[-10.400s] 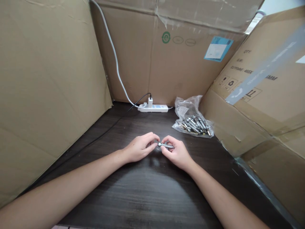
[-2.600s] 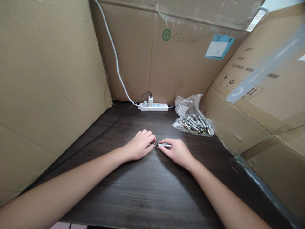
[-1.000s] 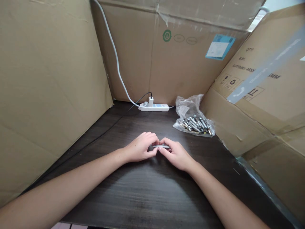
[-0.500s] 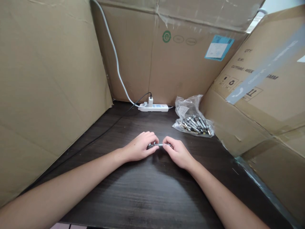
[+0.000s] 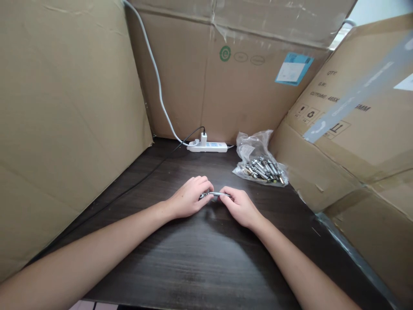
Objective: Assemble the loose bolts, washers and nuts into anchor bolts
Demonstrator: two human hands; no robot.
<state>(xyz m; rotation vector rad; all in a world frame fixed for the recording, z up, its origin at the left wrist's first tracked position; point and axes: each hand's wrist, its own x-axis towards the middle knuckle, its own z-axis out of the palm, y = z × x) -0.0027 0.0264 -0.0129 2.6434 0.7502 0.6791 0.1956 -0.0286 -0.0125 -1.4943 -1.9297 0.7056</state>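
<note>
Between my two hands lies a silver metal expansion bolt (image 5: pixel 215 193), held roughly level just above the table. My left hand (image 5: pixel 189 197) is closed, thumb and fingers pinching its left end. Small shiny ring-shaped pieces, like a nut and washer (image 5: pixel 203 196), show beneath the left fingers; whether they sit on the bolt I cannot tell. My right hand (image 5: pixel 240 206) is closed too, pinching the other end between thumb and forefinger, which hides that tip. Beyond the right hand, a clear plastic bag (image 5: pixel 254 144) holds several similar bolts (image 5: pixel 264 168).
A white power strip (image 5: pixel 213 147) with a plugged-in charger (image 5: pixel 204 138) lies at the back of the dark table (image 5: pixel 180 267). A black cable (image 5: pixel 142 178) runs across the left side. Cardboard boxes stand at the left (image 5: pixel 64 107), back (image 5: pixel 180 77) and right (image 5: pixel 342 163).
More of the bolt's shaft shows between my hands, and it tilts slightly differently. Both hands keep their pinch in nearly the same place. The view has shifted slightly.
</note>
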